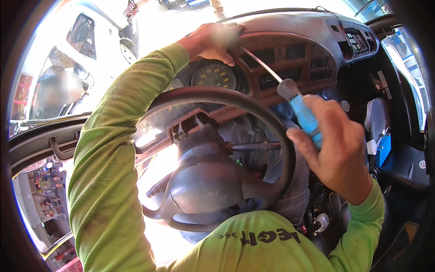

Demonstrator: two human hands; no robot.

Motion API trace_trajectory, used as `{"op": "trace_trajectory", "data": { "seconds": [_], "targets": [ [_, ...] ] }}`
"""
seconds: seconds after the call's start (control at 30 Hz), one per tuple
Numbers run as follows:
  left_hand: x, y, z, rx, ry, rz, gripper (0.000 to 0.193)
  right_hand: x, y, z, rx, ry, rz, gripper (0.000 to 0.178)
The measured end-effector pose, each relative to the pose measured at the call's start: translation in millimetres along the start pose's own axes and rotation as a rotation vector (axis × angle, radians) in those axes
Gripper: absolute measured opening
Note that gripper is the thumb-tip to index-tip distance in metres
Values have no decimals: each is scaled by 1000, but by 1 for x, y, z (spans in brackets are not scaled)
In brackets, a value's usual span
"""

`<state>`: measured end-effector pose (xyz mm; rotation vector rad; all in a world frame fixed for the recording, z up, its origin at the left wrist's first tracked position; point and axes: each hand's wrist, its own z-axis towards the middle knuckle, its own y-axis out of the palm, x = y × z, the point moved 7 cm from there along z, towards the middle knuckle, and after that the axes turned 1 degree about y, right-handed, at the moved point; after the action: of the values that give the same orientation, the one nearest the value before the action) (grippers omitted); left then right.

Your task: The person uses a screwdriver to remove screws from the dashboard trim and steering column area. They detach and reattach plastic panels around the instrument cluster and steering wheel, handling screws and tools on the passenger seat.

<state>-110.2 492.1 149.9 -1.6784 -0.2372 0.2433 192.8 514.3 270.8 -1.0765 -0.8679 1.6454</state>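
Note:
My right hand (337, 152) is closed round the blue handle of a screwdriver (301, 109). Its long shaft slants up and left, and the tip meets the brown dashboard trim (267, 43) beside the gauges. At the top of the instrument panel lies my left hand (213, 41), fingers stretched over the upper edge and thumb apart from them, just left of the screwdriver tip. A bright blur covers part of those fingers. Below it, a round speedometer (215, 78) shows behind the black steering wheel (226, 94). My left forearm passes over the wheel's left side.
Stalks (256, 146) stick out from the steering column (204, 140). The dashboard curves right to a switch panel (358, 41). A dark seat (403, 167) is at the right. Outside the left window stands a white vehicle (97, 54). A blurred person (56, 93) is at the left.

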Motion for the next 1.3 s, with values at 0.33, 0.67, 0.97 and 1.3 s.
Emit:
{"op": "trace_trajectory", "data": {
  "seconds": [0.33, 0.67, 0.97, 1.3],
  "targets": [
    [-9, 13, 0, 163, 91, 5, 102, 16, -12, -1, 83, 44, -29, 40],
    [3, -1, -7, 12, 9, 2, 111, 15, -15, 5, 119, 3, -161, 34],
    [3, 1, -6, 75, 29, -18, 109, 3, -19, 16, -26, -248, -395, 42],
    [2, 1, -2, 148, 101, -53, 106, 35, -20, 17, -9, 67, -139, 50]
  ]
}}
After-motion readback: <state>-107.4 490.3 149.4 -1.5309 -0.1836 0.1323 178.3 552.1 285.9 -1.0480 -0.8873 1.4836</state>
